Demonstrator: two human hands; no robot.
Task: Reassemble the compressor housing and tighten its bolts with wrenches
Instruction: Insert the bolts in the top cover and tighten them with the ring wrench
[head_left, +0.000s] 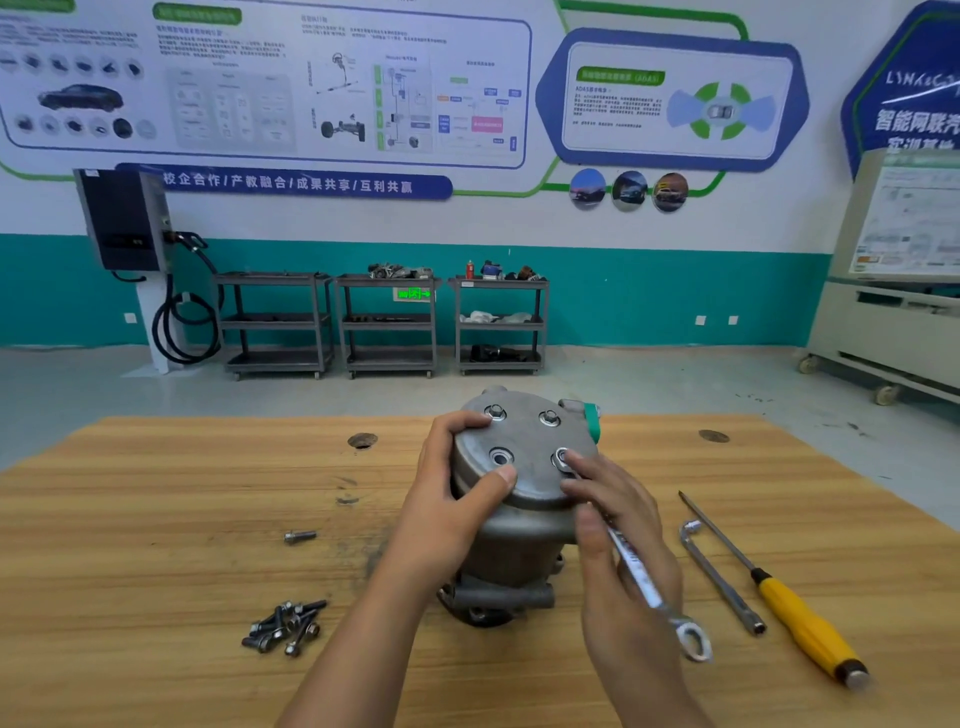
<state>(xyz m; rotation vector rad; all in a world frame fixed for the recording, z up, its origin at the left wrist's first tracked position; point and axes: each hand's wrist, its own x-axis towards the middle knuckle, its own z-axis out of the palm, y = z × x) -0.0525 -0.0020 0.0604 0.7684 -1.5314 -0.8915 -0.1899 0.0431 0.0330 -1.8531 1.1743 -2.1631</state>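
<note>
From the head view, our left hand (457, 499) grips the compressor housing (530, 436), upright mid-table; our right hand (618, 535) grasps the wrench (643, 578), its far end at the near-right bolt (562, 458); we judge it may slip, or the cover seat unevenly, since one hole (500, 457) stands empty; spare bolts (283, 626) lie on the wooden table (156, 493); carts (387, 322) line the teal wall.
</note>
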